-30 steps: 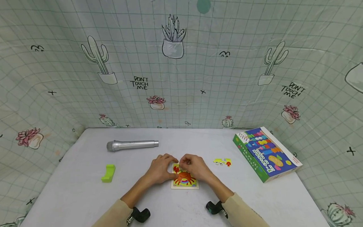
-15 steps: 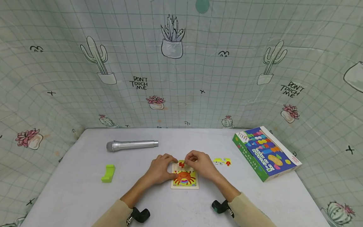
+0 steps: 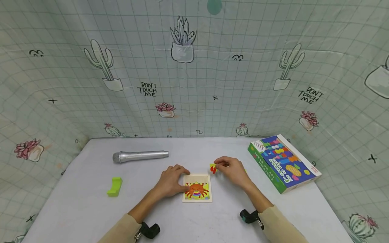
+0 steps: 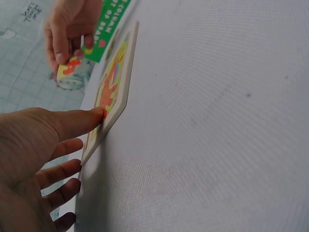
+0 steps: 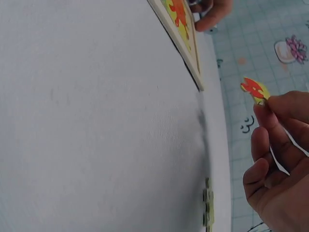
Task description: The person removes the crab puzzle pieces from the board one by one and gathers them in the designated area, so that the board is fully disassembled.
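In the head view my right hand pinches a small red-and-yellow puzzle piece between thumb and fingers, held off the table beyond the tray's upper right corner. My left hand is at the left side of the wooden puzzle tray. Its thumb presses on the crab picture, while the other fingers lie loosely along the edge. The tray's far strip shows bare wood; the crab pieces fill the near part. In the right wrist view, loose puzzle pieces lie near my right hand, hidden behind it in the head view.
A silver microphone lies at the back left of the table. In front of it is a lime-green block. A blue-and-green toy box stands at the right. A patterned curtain hangs behind the table.
My right hand has moved from the tray's top to the right, carrying the red-and-yellow piece away. The tray's upper strip has become bare. The left hand stays in place.
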Available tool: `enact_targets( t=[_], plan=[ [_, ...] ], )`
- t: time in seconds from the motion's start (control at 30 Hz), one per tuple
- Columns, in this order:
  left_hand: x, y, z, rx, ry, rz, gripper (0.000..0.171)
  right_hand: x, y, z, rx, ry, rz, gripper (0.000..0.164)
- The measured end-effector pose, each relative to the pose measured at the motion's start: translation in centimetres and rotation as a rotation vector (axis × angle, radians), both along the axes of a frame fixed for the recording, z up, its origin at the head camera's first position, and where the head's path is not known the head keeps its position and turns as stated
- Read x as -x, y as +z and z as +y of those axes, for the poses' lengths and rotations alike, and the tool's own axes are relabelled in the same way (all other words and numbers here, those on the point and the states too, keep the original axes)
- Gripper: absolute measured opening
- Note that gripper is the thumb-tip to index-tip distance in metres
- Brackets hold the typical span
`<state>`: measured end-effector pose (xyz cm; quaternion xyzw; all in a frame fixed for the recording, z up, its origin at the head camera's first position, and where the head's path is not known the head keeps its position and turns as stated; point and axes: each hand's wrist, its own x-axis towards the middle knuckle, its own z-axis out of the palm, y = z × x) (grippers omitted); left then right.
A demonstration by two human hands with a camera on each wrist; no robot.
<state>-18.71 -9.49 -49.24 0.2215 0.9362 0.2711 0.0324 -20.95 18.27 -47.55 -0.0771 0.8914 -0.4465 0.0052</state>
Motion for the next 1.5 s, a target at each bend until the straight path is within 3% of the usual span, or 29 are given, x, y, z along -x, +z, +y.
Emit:
enact_targets(
  t=[0.3,0.47,1.5],
  plan=[
    [-0.1,-0.1,0.0,-0.006,0.005,0.001,0.047,0.4,-1.1,2.9,-0.077,-0.037,-0.063,0.012],
    [-0.1,-0.1,0.0,-0.013,0.005,0.002,0.046,0.6,-1.5,3.4,-0.123,-0.015,-0.077,0.010],
    [-0.2,-0.2,0.0,-0.015,0.005,0.003,0.046,1.8,-1.8,3.5,-0.329,0.046,0.004,0.005]
  ],
)
